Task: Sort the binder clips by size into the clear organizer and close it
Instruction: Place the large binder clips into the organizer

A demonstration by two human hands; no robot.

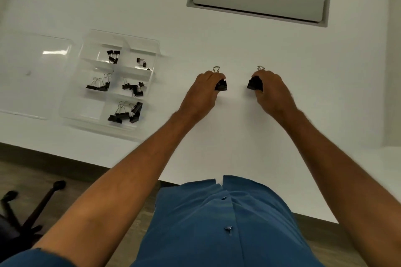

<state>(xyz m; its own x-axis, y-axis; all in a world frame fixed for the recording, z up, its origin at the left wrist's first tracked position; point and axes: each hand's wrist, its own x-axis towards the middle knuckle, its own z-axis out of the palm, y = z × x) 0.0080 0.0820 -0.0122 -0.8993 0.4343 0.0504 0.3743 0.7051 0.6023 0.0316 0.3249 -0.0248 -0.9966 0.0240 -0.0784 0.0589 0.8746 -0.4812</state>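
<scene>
Both hands, left (204, 91) and right (271, 91), each pinch black wire-handled binder clips (221, 86).

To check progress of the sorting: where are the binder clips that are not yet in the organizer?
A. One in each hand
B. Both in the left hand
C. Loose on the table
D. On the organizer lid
A: the left hand grips one black binder clip and the right hand grips another.
</scene>
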